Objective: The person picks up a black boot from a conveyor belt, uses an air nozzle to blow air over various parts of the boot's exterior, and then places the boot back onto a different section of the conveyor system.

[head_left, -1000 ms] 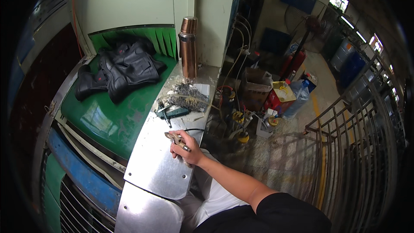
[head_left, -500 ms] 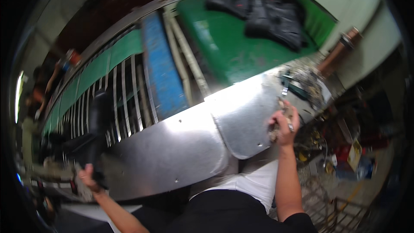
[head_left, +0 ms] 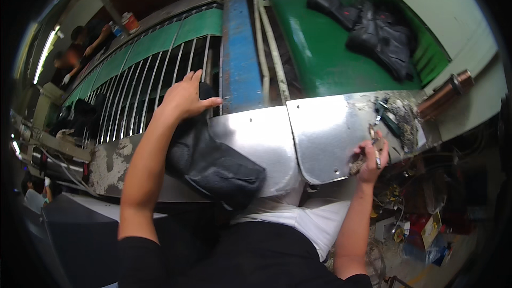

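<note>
A black leather shoe upper (head_left: 213, 162) is gripped at its top by the left hand (head_left: 184, 96) and hangs over the shiny sheet-metal guard (head_left: 266, 138). A small metal tool (head_left: 376, 146) is clasped in the right hand (head_left: 370, 157) at the guard's edge. The upper could slip to the floor, since most of it hangs unsupported.

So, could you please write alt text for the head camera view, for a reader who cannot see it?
A person's left hand grips a black bag lying over a shiny metal ledge, while the right hand holds small metal tools. Behind are a green conveyor carrying more black bags and a copper-coloured flask.
</note>
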The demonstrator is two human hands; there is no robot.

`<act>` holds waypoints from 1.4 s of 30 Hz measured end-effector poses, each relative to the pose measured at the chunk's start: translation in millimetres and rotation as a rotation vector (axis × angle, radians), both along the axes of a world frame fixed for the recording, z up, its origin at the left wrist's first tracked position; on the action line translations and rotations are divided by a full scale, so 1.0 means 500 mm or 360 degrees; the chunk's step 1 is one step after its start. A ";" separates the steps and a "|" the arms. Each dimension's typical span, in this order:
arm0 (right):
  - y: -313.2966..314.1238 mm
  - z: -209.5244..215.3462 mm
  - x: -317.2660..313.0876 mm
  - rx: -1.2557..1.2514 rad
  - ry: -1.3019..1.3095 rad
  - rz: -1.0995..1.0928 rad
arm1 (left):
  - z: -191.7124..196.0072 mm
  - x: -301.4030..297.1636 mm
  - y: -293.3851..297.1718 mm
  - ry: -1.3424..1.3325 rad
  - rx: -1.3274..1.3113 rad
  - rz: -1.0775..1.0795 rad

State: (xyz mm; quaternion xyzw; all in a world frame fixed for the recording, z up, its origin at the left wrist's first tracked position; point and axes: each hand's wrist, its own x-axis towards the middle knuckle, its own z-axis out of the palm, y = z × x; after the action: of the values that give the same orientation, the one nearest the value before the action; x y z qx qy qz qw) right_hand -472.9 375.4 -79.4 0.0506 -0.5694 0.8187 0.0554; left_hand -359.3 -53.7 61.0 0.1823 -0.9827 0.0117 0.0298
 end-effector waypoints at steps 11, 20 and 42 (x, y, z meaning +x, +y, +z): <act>0.034 -0.014 -0.009 0.0005 0.0201 0.0047 | -0.047 -0.048 0.050 0.0081 0.0296 -0.0079; 0.026 -0.007 0.001 0.0081 0.0013 0.0024 | 0.104 0.183 0.150 0.1495 0.1370 -0.0403; -0.303 0.285 0.052 0.0300 0.1140 0.0749 | 0.076 -0.114 0.090 0.1131 0.1981 -0.0891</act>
State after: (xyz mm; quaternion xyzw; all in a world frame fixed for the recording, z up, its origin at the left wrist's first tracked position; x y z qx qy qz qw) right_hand -446.8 224.0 63.1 0.4645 -0.5595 0.6841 0.0565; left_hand -416.4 -8.6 99.0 -0.0972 -0.7491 -0.6108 0.2375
